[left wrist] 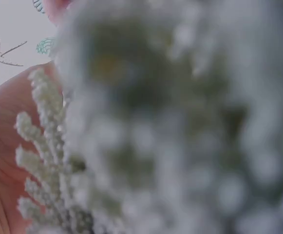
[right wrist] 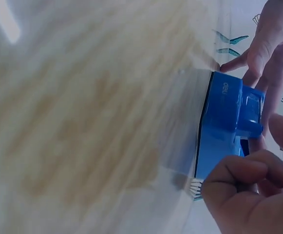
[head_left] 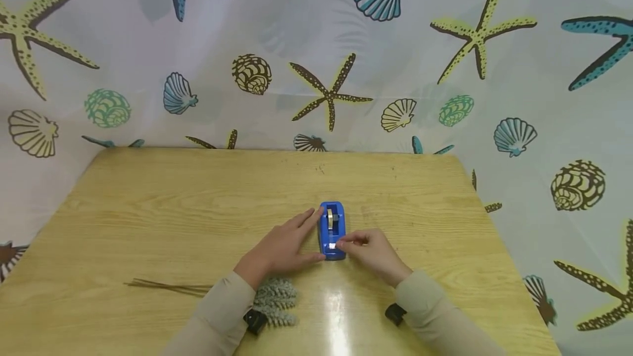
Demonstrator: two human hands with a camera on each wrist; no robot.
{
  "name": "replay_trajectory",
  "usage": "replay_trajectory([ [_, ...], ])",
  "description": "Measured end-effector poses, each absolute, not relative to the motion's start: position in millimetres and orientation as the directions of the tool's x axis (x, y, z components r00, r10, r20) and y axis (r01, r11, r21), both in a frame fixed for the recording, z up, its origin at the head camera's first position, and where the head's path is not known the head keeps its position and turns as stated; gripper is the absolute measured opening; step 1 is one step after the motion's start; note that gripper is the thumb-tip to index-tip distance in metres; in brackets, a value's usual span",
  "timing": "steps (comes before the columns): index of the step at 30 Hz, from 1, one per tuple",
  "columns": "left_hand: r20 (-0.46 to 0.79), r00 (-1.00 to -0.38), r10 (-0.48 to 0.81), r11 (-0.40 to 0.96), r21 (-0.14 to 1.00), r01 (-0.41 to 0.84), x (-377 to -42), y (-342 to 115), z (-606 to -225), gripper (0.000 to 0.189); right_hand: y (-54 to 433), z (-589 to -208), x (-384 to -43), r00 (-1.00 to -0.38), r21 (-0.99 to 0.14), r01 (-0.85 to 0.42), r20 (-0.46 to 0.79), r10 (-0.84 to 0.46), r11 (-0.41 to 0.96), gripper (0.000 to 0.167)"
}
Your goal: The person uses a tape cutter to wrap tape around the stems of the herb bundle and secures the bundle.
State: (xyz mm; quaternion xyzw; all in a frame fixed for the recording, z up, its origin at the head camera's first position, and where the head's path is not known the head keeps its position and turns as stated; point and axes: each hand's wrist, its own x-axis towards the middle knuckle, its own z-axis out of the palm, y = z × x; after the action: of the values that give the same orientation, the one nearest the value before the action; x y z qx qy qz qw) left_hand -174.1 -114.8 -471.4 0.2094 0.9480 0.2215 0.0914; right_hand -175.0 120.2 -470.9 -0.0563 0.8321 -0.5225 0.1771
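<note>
A blue tape dispenser [head_left: 325,235] stands on the wooden table, holding a small roll of tape [head_left: 330,218]. My left hand [head_left: 284,249] holds it along its left side, thumb at the near corner and fingers by the far end. At its near end, my right hand [head_left: 373,251] pinches the tape's end with thumb and forefinger, close to a pale patch by the cutter. In the right wrist view the curled right fingers [right wrist: 243,178] overlap the dispenser [right wrist: 221,122] and hide the tape. Under the left forearm lies a frosted grey-green artificial sprig [head_left: 277,296].
Thin brown stems [head_left: 168,286] stick out to the left of the left sleeve [head_left: 217,312]. Blurred frosted foliage [left wrist: 180,146] fills most of the left wrist view. A white curtain [head_left: 212,26] printed with shells and starfish hangs behind the table [head_left: 173,207].
</note>
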Motion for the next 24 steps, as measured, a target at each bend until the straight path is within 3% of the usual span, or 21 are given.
replay_trajectory([
  [9,-0.100,-0.901,0.422,0.853,0.380,0.357,-179.5,-107.0,-471.1,0.093,111.3,-475.2,-176.2,-0.930,-0.901,0.151,-0.269,-0.252,0.406,0.027],
  [16,-0.089,-0.922,0.378,0.867,0.382,0.319,-177.9,-104.2,-477.9,0.092,103.5,-479.9,-175.7,-0.901,-0.905,0.327,-0.386,-0.198,0.273,0.027],
  [24,-0.109,-0.932,0.347,0.857,0.439,0.268,-179.2,-101.6,-472.4,0.092,104.1,-474.2,-177.8,-0.902,-0.912,0.318,-0.375,-0.213,0.258,0.024],
])
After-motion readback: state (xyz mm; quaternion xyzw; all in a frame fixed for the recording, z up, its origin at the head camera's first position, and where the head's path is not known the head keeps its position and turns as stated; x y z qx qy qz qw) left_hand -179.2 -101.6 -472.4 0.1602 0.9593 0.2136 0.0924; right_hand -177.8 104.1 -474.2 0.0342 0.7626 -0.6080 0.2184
